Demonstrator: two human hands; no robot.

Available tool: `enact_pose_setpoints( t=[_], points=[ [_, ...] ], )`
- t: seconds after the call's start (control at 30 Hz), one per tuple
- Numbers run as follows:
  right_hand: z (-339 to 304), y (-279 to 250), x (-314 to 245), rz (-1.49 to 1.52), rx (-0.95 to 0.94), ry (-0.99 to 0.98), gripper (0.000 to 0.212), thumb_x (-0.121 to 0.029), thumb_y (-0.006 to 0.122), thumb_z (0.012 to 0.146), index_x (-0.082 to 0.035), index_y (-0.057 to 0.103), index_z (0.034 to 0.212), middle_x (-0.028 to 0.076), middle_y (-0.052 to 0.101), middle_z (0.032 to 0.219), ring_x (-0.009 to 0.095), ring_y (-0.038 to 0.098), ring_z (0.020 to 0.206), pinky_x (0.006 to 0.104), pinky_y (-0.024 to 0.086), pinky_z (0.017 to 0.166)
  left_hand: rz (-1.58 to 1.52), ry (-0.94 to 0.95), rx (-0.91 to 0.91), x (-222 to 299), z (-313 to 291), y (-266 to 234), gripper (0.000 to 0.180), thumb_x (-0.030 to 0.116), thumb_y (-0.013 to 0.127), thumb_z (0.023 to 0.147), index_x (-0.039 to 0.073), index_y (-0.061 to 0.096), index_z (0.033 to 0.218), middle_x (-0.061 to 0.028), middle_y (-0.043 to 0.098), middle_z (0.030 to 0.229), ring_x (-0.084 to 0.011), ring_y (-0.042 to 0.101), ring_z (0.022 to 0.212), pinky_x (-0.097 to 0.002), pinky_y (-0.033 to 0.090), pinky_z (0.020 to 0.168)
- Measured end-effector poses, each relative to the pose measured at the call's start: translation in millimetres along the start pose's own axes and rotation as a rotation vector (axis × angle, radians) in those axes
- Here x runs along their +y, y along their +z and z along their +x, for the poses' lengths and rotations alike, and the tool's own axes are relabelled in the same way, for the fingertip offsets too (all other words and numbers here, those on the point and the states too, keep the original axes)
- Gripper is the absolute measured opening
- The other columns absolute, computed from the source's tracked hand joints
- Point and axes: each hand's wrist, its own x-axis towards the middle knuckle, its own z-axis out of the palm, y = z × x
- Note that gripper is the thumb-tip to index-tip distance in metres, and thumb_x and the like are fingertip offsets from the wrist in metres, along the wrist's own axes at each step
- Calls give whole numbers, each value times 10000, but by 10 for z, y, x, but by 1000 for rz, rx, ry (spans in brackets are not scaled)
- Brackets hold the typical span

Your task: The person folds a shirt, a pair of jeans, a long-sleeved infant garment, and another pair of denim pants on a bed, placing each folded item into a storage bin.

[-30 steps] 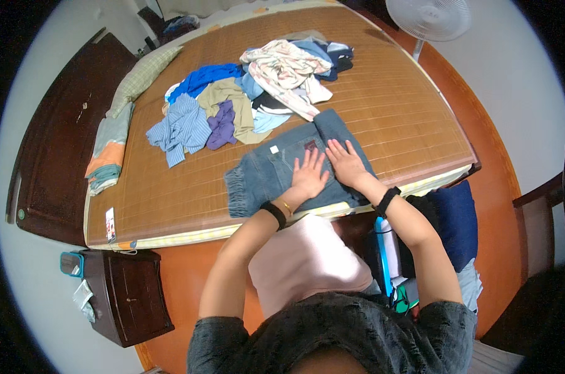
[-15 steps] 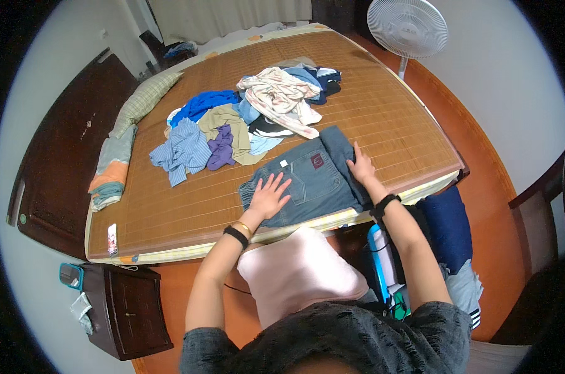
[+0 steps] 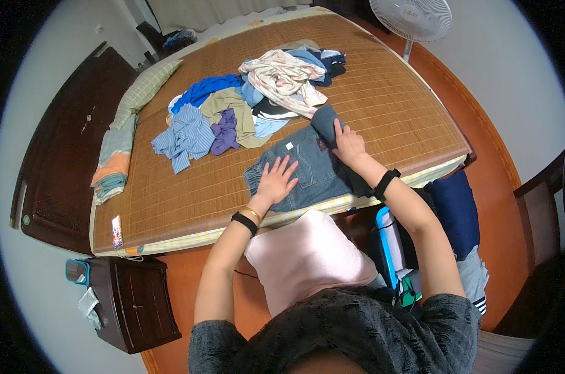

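A pair of dark blue-grey jeans (image 3: 306, 167) lies folded lengthwise at the bed's near edge, its gathered waistband toward the left. My left hand (image 3: 276, 181) rests flat on it near the waistband, fingers spread. At the other end the leg is turned over into a thick fold, and my right hand (image 3: 351, 148) lies on that fold with its fingers stretched out. A small white tag and part of a dark red patch show on the denim; my right hand covers some of the patch.
Beyond the jeans lies a heap of loose clothes (image 3: 282, 78) on the woven mat (image 3: 395, 115). A phone (image 3: 116, 232) is at the bed's left corner, above a dark nightstand (image 3: 139, 299). A fan (image 3: 411, 17) stands at the far right. Clothes and an open case sit right of my legs.
My right hand has moved left and slightly up, turning the leg end further over onto the jeans. My left hand stays on the waistband end. The whole view has shifted slightly.
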Motion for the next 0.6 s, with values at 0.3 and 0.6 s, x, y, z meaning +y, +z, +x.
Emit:
enact_pose_setpoints(
  t=[0.3, 0.6],
  points=[
    [-192, 294, -12, 168, -103, -362, 664, -389, 605, 818, -124, 384, 1386, 137, 70, 1531, 426, 47, 1384, 660, 133, 1031, -3, 38, 86, 64, 43, -39, 541, 415, 389, 943, 194, 292, 1427, -121, 266, 1481, -339, 285, 1343, -532, 240, 1062],
    [-266, 503, -254, 87, 20, -343, 675, -417, 568, 838, -108, 357, 1399, 178, 120, 1515, 422, 98, 1381, 658, 169, 1024, 7, 76, 278, 94, 29, -46, 529, 352, 541, 881, 154, 419, 1356, -141, 390, 1407, -333, 407, 1268, -512, 353, 989]
  ],
)
